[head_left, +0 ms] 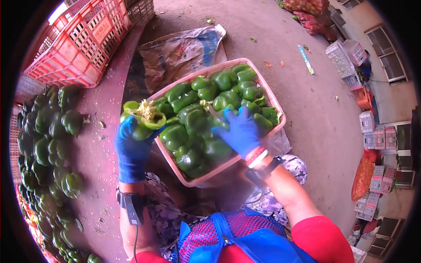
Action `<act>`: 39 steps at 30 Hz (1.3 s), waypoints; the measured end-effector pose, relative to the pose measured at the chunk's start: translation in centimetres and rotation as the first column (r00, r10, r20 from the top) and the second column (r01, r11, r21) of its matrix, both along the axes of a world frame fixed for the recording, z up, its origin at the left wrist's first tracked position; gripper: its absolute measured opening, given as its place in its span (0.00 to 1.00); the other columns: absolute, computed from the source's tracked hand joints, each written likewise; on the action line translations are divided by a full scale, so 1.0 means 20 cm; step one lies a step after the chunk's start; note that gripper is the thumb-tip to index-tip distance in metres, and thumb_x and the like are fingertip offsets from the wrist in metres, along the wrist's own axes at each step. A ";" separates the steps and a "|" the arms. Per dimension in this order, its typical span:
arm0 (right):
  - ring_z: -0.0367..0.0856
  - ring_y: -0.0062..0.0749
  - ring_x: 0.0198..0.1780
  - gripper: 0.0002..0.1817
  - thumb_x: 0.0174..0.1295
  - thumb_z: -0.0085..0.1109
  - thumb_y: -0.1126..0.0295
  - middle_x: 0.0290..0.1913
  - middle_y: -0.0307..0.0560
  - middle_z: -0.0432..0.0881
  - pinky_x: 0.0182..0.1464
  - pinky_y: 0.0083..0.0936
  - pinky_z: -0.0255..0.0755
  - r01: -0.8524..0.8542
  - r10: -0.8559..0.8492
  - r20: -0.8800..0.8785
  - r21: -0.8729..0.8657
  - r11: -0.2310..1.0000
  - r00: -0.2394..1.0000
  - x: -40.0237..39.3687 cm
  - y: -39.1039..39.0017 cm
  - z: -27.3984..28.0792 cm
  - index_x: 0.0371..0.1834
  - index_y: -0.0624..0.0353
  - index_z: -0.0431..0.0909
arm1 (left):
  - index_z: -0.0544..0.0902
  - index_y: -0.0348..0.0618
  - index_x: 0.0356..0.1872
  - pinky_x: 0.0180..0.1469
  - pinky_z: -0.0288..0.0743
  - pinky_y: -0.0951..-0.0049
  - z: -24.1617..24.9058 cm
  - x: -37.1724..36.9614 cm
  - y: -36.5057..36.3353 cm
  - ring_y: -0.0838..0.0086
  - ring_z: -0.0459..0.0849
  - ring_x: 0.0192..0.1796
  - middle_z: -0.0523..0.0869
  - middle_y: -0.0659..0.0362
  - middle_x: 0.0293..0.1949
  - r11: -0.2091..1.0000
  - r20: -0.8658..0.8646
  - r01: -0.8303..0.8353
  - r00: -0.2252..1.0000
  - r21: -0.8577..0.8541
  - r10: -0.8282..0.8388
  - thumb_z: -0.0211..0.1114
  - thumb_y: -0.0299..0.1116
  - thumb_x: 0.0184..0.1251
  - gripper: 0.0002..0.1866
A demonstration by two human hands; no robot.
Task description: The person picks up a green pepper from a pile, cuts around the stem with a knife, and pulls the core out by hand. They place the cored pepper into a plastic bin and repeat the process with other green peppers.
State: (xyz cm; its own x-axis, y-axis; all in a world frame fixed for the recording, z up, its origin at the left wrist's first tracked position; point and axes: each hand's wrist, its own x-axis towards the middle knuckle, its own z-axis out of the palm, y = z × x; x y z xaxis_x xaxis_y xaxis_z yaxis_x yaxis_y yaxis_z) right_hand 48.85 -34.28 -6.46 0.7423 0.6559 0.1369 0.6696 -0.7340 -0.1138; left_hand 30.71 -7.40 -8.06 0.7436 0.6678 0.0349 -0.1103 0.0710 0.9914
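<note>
Left hand [131,147], blue-gloved, grip clenched on a cut pepper [144,116] just left of the pink basket [272,94]. Right hand [240,131], grip released, resting on peppers [206,114] inside the basket.

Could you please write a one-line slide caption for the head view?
Left hand holds a cut green pepper; right hand rests on peppers in a pink basket.

peppers [206,118] in tub [272,94], crate [79,44] behind-left
</note>
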 end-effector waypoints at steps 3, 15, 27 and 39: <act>0.81 0.58 0.40 0.28 0.58 0.68 0.41 0.53 0.58 0.69 0.43 0.47 0.79 -0.008 -0.013 -0.166 -0.126 0.992 0.986 -0.02 0.07 -0.04 0.50 0.48 0.79 | 0.72 0.41 0.70 0.69 0.67 0.29 0.04 -0.01 0.01 0.44 0.73 0.71 0.74 0.46 0.70 0.997 -0.001 0.019 1.000 -0.074 -0.019 0.67 0.40 0.66 0.32; 0.82 0.60 0.53 0.30 0.59 0.71 0.48 0.59 0.62 0.71 0.54 0.50 0.78 -0.003 0.017 -0.326 0.046 0.999 0.945 0.05 0.07 -0.12 0.59 0.52 0.75 | 0.71 0.41 0.72 0.74 0.62 0.34 0.25 0.03 -0.14 0.45 0.70 0.74 0.72 0.43 0.72 0.374 0.481 0.456 0.876 -0.808 -0.032 0.70 0.63 0.63 0.44; 0.73 0.16 0.21 0.26 0.70 0.68 0.59 0.32 0.33 0.79 0.24 0.18 0.70 0.678 0.736 -0.676 0.520 0.519 -0.046 -0.46 0.20 0.15 0.66 0.55 0.72 | 0.68 0.44 0.75 0.72 0.71 0.54 0.17 0.10 -0.40 0.59 0.78 0.67 0.78 0.51 0.66 0.759 0.372 0.204 0.926 -0.619 0.054 0.61 0.35 0.73 0.30; 0.83 0.57 0.52 0.40 0.56 0.73 0.46 0.52 0.61 0.83 0.54 0.44 0.78 -0.166 0.578 -0.405 0.700 0.695 0.708 -0.24 0.13 0.14 0.65 0.60 0.73 | 0.79 0.40 0.46 0.41 0.82 0.64 0.22 0.13 -0.31 0.63 0.89 0.36 0.88 0.54 0.33 0.811 -0.526 0.372 0.845 0.451 -0.095 0.75 0.33 0.52 0.20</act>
State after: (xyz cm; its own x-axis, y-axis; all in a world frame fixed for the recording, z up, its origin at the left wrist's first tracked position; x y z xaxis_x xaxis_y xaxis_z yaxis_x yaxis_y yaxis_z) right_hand 43.99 -31.76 -3.72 0.5107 0.8260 0.2387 0.5181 -0.0741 -0.8521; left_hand 33.25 -13.60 -3.62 0.8903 0.4508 -0.0648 0.3136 -0.5037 0.8049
